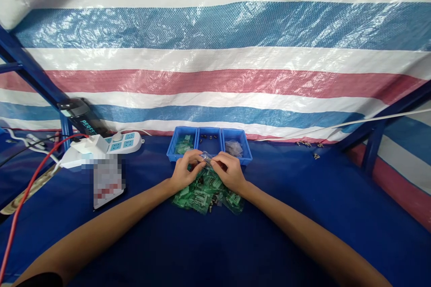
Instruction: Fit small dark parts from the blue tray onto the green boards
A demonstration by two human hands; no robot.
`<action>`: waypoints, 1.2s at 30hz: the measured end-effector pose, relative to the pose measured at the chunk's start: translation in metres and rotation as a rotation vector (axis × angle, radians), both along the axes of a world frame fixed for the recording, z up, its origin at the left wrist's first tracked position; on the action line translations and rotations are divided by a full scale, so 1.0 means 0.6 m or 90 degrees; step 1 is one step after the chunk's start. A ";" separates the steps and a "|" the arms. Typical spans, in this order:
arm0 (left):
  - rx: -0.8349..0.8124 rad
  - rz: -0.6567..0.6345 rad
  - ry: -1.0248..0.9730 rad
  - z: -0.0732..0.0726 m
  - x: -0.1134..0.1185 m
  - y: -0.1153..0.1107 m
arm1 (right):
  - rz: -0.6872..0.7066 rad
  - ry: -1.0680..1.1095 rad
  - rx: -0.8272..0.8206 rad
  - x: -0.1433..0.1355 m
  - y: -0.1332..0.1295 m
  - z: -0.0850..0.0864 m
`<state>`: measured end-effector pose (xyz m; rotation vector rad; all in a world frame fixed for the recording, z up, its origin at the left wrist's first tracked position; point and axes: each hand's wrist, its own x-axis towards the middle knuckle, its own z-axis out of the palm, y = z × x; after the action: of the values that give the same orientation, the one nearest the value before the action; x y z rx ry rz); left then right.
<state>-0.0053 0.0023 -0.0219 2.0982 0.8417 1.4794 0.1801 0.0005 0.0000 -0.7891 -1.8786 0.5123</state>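
Note:
Between both hands I hold a small clear plastic bag (206, 158), just in front of the blue bins. My left hand (186, 171) pinches its left side, and my right hand (230, 171) pinches its right side. What the bag contains is too small to make out. Under the hands lies a pile of green-printed plastic packets (201, 198), with a few small metal pieces (211, 206) among them. Behind it stand three joined blue bins: the left bin (171, 147) has green packets, the middle bin (210, 147) a few small metal pieces, the right bin (247, 149) clear packets.
To the left are a white power strip (133, 142) with plugs, a red cable (32, 184), a blurred-out phone-like device (107, 184) and a black bottle (85, 119). Small metal pieces (315, 156) lie at the back right. A striped sheet (215, 58) hangs behind the blue surface (286, 197).

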 end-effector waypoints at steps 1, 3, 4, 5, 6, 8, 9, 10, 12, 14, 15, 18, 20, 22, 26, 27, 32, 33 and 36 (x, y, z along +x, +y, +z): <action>0.000 0.000 -0.011 0.000 0.000 0.000 | -0.006 0.001 -0.003 0.001 0.000 0.008; 0.003 -0.010 -0.023 0.003 0.001 0.000 | -0.038 0.009 0.001 0.008 0.004 0.026; 0.006 -0.017 -0.024 0.004 0.001 0.001 | -0.062 0.014 0.008 0.014 0.009 0.036; 0.007 -0.023 -0.021 0.006 0.001 0.001 | -0.087 0.014 0.013 0.022 0.015 0.045; 0.007 -0.029 -0.017 0.008 0.001 0.001 | -0.123 0.016 0.014 0.032 0.023 0.054; 0.002 -0.033 -0.005 0.010 0.001 0.002 | -0.200 0.000 -0.009 0.053 0.043 0.066; 0.000 -0.031 0.000 0.010 0.001 0.001 | -0.234 -0.022 -0.035 0.064 0.054 0.070; -0.003 -0.028 0.004 0.010 0.001 0.001 | -0.255 -0.058 -0.067 0.075 0.064 0.072; -0.006 -0.018 0.008 0.010 0.001 0.000 | -0.293 -0.161 -0.128 0.091 0.081 0.074; -0.006 -0.010 0.011 0.010 0.001 0.000 | -0.334 -0.263 -0.170 0.100 0.090 0.075; -0.005 -0.007 0.012 0.010 0.001 -0.001 | -0.358 -0.304 -0.182 0.102 0.092 0.076; -0.001 0.000 0.023 0.011 0.002 -0.001 | -0.390 -0.383 -0.189 0.100 0.088 0.083; -0.001 0.005 0.026 0.012 0.002 -0.001 | -0.324 -0.410 -0.175 0.094 0.078 0.090; -0.007 0.008 0.029 0.013 0.002 -0.002 | -0.186 -0.439 -0.155 0.085 0.065 0.096; -0.008 0.021 0.039 0.015 0.003 -0.003 | 0.037 -0.569 -0.108 0.062 0.035 0.093; -0.004 0.024 0.041 0.015 0.003 -0.004 | 0.043 -0.608 -0.103 0.056 0.029 0.089; 0.005 0.034 0.062 0.017 0.004 -0.004 | -0.028 -0.767 -0.107 0.035 0.015 0.062; 0.008 0.032 0.065 0.017 0.004 -0.003 | -0.037 -0.790 -0.112 0.032 0.015 0.058; 0.022 0.018 0.069 0.015 0.003 -0.002 | -0.046 -0.830 -0.112 0.027 0.012 0.055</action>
<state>-0.0033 0.0013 -0.0128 2.2173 0.8941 1.4146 0.1965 0.0080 0.0329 -1.5152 -2.9691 0.0555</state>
